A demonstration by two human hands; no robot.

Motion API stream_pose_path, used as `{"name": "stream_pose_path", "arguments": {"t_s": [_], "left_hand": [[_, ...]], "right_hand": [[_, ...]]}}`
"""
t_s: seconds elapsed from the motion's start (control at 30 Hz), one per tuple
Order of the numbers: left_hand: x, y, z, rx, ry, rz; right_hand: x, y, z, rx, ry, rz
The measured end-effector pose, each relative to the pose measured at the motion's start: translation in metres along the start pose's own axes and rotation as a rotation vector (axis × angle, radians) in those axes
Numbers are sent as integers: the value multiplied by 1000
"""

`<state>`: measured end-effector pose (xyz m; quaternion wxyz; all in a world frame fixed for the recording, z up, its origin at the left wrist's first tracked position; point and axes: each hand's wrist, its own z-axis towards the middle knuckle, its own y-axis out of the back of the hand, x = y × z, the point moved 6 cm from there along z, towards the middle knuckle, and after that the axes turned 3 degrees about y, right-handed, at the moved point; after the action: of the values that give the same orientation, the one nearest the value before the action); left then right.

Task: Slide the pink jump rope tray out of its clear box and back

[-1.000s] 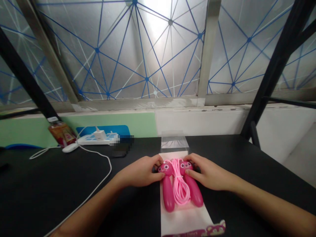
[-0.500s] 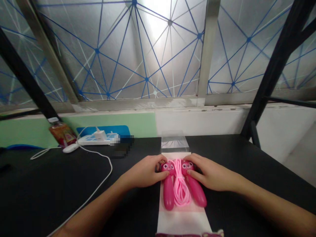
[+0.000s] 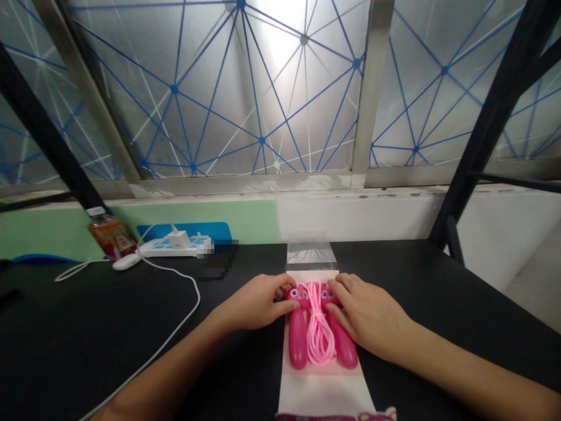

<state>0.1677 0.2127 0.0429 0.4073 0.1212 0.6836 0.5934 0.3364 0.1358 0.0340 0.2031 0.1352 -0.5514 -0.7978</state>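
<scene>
A pink jump rope [image 3: 321,339] lies on a pale pink and white card [image 3: 324,392], its cord bundled between two dark pink handles with animal faces. My left hand [image 3: 258,301] pinches the face end of the left handle [image 3: 298,339] between thumb and fingers. Over the upper part of the right handle [image 3: 346,348] rests my right hand [image 3: 372,310], fingers curled on its face end and along its side. Beyond the card's far end is a clear plastic piece [image 3: 311,254]. A dark pink patterned edge shows at the bottom of the view.
On the black table [image 3: 245,374], a white cable [image 3: 193,286] runs along the left from a power strip [image 3: 175,247] with a plug in it. A bottle [image 3: 111,234] and a white mouse-like object [image 3: 126,262] stand nearby. Black metal posts [image 3: 477,128] rise at both sides before the window.
The right handle has swung inward, closer to the cord. My right hand has shifted left with it and now covers more of the handle. My left hand has barely moved.
</scene>
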Motion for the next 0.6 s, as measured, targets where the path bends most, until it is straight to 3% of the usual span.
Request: {"name": "stream_pose_path", "arguments": {"t_s": [0.13, 0.27, 0.6], "left_hand": [[-1, 1, 4, -22, -9, 57], [-3, -2, 9, -48, -27, 123], [-5, -4, 19, -229, -69, 270]], "right_hand": [[28, 4, -3, 42, 118, 20], [49, -6, -5, 93, 255, 7], [32, -18, -4, 131, 290, -33]]}}
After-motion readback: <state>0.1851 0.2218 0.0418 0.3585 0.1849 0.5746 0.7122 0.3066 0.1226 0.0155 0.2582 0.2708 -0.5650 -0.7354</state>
